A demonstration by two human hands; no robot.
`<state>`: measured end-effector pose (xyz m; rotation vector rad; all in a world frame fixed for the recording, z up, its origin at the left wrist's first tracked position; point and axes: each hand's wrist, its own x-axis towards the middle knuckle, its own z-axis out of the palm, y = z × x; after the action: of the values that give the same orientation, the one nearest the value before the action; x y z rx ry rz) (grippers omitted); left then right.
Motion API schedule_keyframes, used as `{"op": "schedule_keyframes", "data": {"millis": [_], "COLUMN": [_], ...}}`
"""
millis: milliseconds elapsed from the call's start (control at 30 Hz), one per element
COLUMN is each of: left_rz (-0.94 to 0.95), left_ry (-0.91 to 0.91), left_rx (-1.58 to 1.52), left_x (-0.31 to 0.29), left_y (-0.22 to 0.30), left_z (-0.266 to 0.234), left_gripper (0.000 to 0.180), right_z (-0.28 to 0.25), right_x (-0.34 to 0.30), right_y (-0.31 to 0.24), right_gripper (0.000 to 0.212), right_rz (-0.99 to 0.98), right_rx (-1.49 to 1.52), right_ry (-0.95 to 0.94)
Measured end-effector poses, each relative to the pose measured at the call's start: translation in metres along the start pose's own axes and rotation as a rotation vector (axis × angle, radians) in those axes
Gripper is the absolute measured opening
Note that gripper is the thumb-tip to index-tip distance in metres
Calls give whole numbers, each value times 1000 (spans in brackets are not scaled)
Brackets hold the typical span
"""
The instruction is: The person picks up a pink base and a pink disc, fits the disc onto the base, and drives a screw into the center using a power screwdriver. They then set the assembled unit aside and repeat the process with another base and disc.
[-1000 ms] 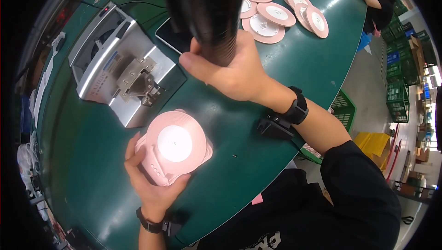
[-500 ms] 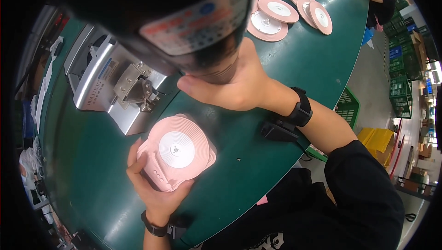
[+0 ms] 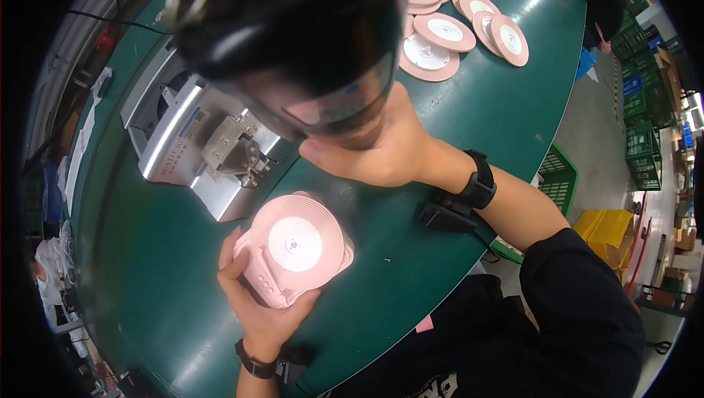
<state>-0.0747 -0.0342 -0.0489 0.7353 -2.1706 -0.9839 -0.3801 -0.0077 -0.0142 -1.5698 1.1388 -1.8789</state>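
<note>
Pink player sits on our green tabletop, closer to us and left of our right hand, which squeezes a black tool. Our left hand is nearer, its grip hugging the player's corner.

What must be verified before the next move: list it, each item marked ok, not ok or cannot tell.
1. Left hand steadying the pink device: ok, fingers and thumb at its edges.
2. Right hand gripping the black tool: ok.
3. Tool's working end lined up: cannot tell, no tip is visible.
4. Green tabletop free of loose bits: not ok, a tiny piece lies right of the device.
5. Pink discs apart from the device: ok.
</note>
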Motion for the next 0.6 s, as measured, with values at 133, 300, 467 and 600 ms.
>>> {"op": "schedule_keyframes", "data": {"millis": [133, 300, 467, 600], "left_rz": [-9, -9, -1, 26], "left_ry": [-3, -13, 18, -118], "left_rx": [-9, 8, -11, 74], "left_x": [-1, 0, 4, 19], "left_y": [1, 1, 0, 5], "left_z": [0, -1, 0, -27], "left_gripper": [97, 99, 104, 109], "right_z": [1, -1, 2, -10], "right_x": [-2, -2, 2, -2], "right_y": [1, 0, 1, -5], "right_gripper": [23, 24, 24, 19], "right_rz": [-8, 34, 23, 35], "right_rx": [-15, 11, 46, -319], "right_ry": [0, -8, 14, -126]}}
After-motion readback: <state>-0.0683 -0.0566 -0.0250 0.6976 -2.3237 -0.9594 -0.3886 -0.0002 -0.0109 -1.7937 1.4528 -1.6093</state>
